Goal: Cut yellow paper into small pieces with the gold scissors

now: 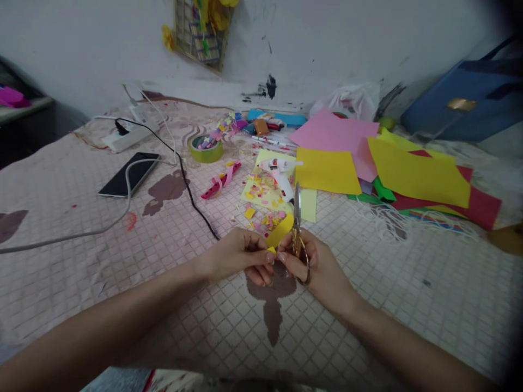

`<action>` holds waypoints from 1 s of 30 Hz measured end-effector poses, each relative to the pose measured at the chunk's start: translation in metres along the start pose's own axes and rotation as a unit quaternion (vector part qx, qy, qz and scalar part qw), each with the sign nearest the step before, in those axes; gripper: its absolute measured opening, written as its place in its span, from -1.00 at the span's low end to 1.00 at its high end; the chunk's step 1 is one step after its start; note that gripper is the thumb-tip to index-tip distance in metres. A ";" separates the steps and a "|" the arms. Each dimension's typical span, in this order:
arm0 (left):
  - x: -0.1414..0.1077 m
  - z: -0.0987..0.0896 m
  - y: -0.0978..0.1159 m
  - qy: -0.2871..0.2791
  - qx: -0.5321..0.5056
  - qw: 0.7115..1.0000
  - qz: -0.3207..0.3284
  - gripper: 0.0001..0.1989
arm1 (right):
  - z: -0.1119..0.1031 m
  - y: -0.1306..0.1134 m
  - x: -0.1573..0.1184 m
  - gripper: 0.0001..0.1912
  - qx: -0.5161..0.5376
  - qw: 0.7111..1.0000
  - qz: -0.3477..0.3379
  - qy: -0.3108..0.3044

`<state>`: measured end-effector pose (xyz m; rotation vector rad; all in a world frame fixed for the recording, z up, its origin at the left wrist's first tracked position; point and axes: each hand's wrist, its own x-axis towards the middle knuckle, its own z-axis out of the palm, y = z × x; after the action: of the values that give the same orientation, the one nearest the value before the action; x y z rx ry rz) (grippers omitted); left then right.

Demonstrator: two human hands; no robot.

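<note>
Between its thumb and fingers, my left hand (251, 256) pinches a small yellow paper piece (272, 250). My right hand (312, 258) is closed around the gold handles of a pair of scissors (297, 218), whose blades point up and away from me. The right thumb and fingertip meet close to the small yellow piece; I cannot tell whether they grip it too. Just beyond the fingers lies a larger yellow paper strip (280, 231). Paper scraps (261, 190) in yellow and pink are scattered on a pale yellow sheet and the cloth beyond my hands.
A white glue gun (281, 177) with a black cord (190, 193) lies ahead. Coloured sheets (420, 171) and white string (392, 223) are at right. Tape roll (206, 154), phone (128, 175) and power strip (128, 137) sit at left. A blue bag (461, 103) stands back right.
</note>
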<state>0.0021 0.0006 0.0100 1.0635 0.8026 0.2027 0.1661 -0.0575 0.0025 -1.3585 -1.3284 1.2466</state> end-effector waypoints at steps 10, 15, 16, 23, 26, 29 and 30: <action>0.002 -0.001 -0.004 -0.004 -0.008 1.000 0.003 -0.73 | 0.000 0.005 0.000 -0.91 0.005 1.000 -0.002 -0.003; 0.003 0.000 -0.004 -0.007 -0.005 1.000 -0.004 -0.74 | 0.000 0.003 0.000 -0.91 0.013 1.000 0.009 -0.004; 0.003 0.001 -0.004 -0.004 -0.005 1.000 -0.004 -0.73 | 0.000 0.002 0.000 -0.90 0.011 1.000 0.011 -0.004; 0.001 -0.008 0.000 -0.033 0.008 0.999 -0.016 -0.75 | -0.001 0.005 0.001 -0.89 0.021 1.000 0.014 0.004; 0.000 -0.014 0.001 -0.030 0.019 0.999 -0.017 -0.77 | 0.000 0.007 0.002 -0.88 0.039 0.999 0.026 0.008; 0.000 -0.014 0.002 -0.020 0.029 0.999 -0.014 -0.78 | 0.000 0.008 0.002 -0.87 0.051 0.998 0.032 0.005; 0.000 -0.013 0.002 -0.015 0.029 0.999 -0.010 -0.77 | 0.000 0.008 0.002 -0.88 0.051 0.998 0.032 0.003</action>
<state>-0.0058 0.0105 0.0081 1.1112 0.7963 0.1479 0.1669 -0.0566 -0.0051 -1.3403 -1.2088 1.3332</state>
